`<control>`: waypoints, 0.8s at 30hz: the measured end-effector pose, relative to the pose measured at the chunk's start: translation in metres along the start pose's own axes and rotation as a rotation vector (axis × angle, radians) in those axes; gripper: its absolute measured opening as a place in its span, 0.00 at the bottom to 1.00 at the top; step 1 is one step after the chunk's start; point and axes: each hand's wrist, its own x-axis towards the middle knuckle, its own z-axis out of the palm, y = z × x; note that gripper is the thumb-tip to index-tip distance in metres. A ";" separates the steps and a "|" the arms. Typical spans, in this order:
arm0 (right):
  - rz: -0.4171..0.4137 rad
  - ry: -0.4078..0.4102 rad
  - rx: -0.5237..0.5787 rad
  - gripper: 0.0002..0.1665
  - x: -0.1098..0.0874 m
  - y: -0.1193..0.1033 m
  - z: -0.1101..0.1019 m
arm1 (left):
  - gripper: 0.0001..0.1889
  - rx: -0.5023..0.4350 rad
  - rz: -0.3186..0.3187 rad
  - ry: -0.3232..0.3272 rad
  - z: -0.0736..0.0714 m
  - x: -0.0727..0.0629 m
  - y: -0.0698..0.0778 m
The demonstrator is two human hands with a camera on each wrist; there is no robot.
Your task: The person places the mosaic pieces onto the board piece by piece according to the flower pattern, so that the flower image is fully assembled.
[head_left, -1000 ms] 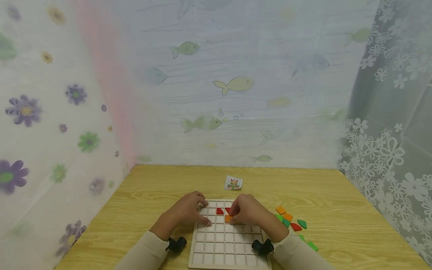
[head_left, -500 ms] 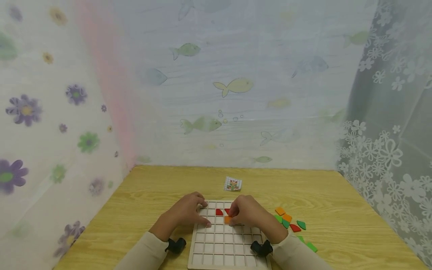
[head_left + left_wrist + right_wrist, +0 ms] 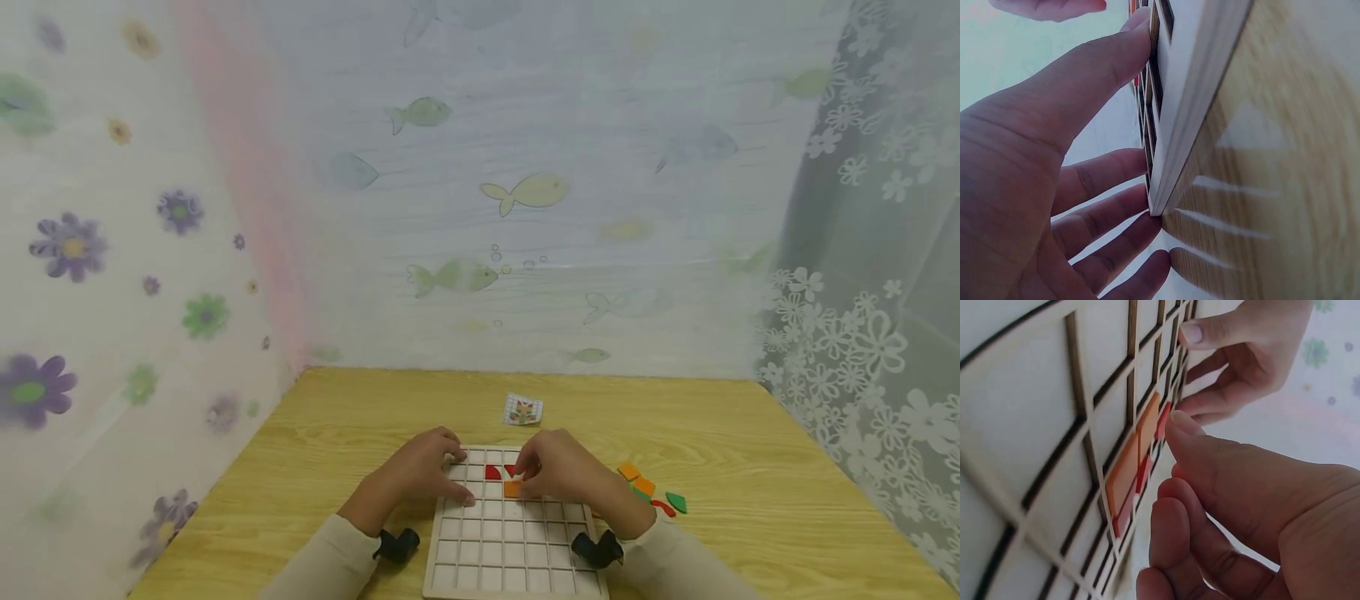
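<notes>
A white wooden grid board (image 3: 491,553) lies on the table. My left hand (image 3: 418,468) rests at its far left corner, fingers spread; in the left wrist view the thumb (image 3: 1110,59) lies over the grid and the other fingertips meet the edge. My right hand (image 3: 562,477) is over the board's far part, fingers bent, thumb and index close together. By its fingertips are a red quarter-round tile (image 3: 492,472), a red triangular tile (image 3: 511,471) and an orange tile (image 3: 512,489) in cells. The right wrist view shows another orange tile (image 3: 1121,474). I cannot tell whether the right hand pinches one.
Several loose tiles lie right of the board, partly behind the right forearm, among them an orange one (image 3: 628,471) and a dark green one (image 3: 677,502). A small picture card (image 3: 522,409) lies beyond the board. Patterned curtains (image 3: 450,208) stand around the table (image 3: 360,408).
Both hands keep nearly the same place on the board. The whole head view has shifted slightly, and the right forearm now covers more of the loose tiles.
</notes>
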 end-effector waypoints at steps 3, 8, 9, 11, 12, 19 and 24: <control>-0.001 0.008 -0.006 0.08 -0.005 0.003 -0.005 | 0.36 -0.005 0.005 -0.001 0.000 -0.001 0.001; 0.020 0.016 -0.001 0.09 -0.016 0.008 -0.016 | 0.37 -0.015 0.021 -0.006 -0.002 -0.003 0.002; 0.021 0.019 -0.004 0.09 -0.018 0.009 -0.018 | 0.38 -0.018 0.023 -0.007 -0.003 -0.003 0.002; 0.030 0.023 0.000 0.10 -0.022 0.010 -0.022 | 0.38 -0.018 0.022 -0.008 -0.003 -0.003 0.002; 0.031 0.027 -0.002 0.10 -0.024 0.012 -0.024 | 0.38 -0.020 0.022 -0.009 -0.003 -0.004 0.003; 0.079 0.062 0.003 0.11 -0.039 0.023 -0.041 | 0.38 -0.039 0.028 -0.017 -0.002 -0.004 0.002; 0.102 0.083 0.016 0.11 -0.047 0.032 -0.051 | 0.38 -0.030 0.024 -0.014 -0.001 -0.004 0.000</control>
